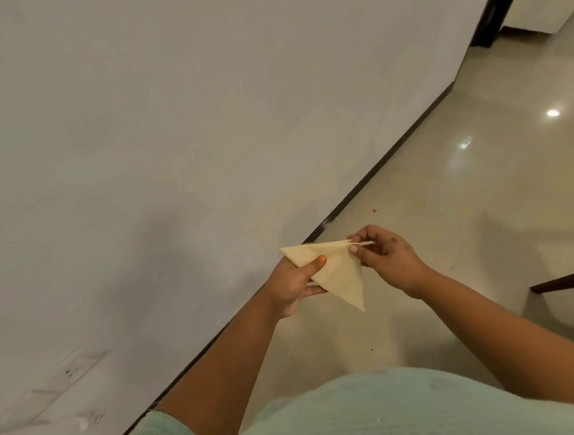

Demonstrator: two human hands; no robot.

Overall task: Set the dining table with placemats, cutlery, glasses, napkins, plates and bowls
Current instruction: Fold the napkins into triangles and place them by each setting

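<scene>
napkin (334,272) held in mid-air betw. both hands, above the glossy floor (481,167) beside a pale wall (134,126). it's cream, folded into a flat triangle w/ one point hanging down. left hand (294,285) grips its left side, thumb on top. right hand (385,257) pinches the upper right corner w/ fingertips.

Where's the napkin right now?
In the head view, the napkin is held in mid-air between left hand and right hand, above the floor near the wall.
</scene>
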